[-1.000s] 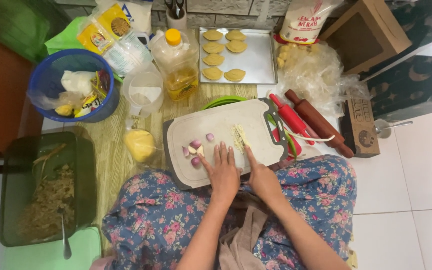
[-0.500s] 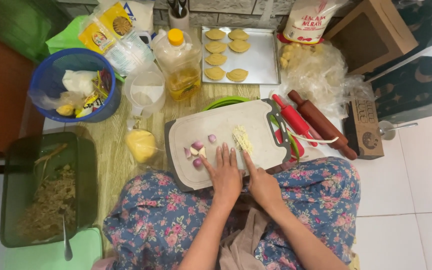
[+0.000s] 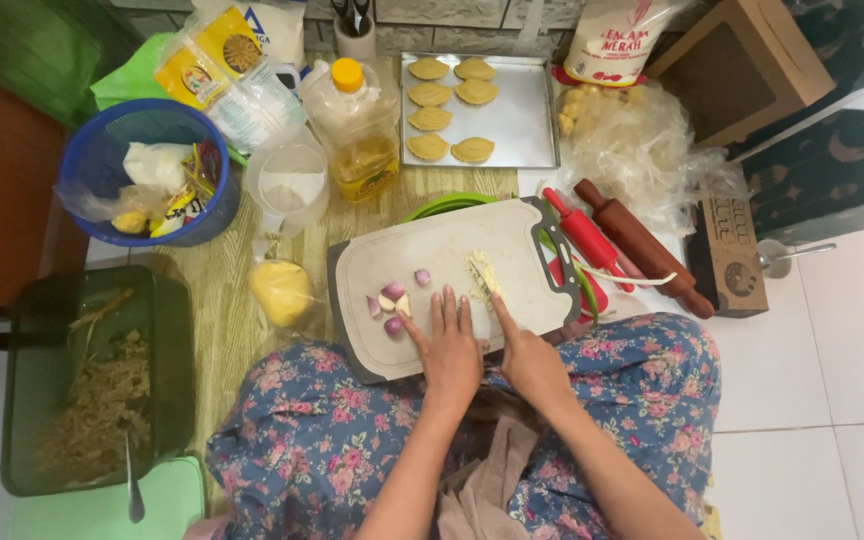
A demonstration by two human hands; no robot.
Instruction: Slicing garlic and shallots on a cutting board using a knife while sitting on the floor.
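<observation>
Cutting board (image 3: 452, 270), pale, handle slot at its right end, lies at frame centre across the person's lap, its far edge on the wooden floor mat (image 3: 222, 320). On it: a small heap of chopped garlic (image 3: 482, 272) right of centre; a cluster of shallots (image 3: 392, 300) and peeled cloves left of centre.

Left hand (image 3: 449, 345): flat on the board, palm down, fingers spread apart, holding nothing; thumb tip just beside the shallots.

Right hand (image 3: 527, 355): fingers curled, forefinger stretched toward the garlic. A thin blade seems to run under that finger to the heap; cannot tell for certain that the hand grips it.

Lap: blue floral cloth (image 3: 642, 400), lower centre.

Right of board: red rolling pin (image 3: 582, 235) and brown rolling pin (image 3: 642, 245), side by side, slanted. A green bowl rim (image 3: 447, 203) shows behind the board.

Upper centre: metal tray (image 3: 522, 120) with six folded pastries (image 3: 430, 147); oil bottle (image 3: 357, 130), yellow cap, to its left; clear measuring jug (image 3: 287, 185) beside that.

Upper left: blue basket (image 3: 117, 130) with wrappers. Yellow dough in a bag (image 3: 280, 290) just left of the board.

Lower left: dark green tub (image 3: 32, 300) holding shredded filling and a spoon.

Upper right: crumpled plastic bag (image 3: 642, 150), cardboard box (image 3: 752, 50).
</observation>
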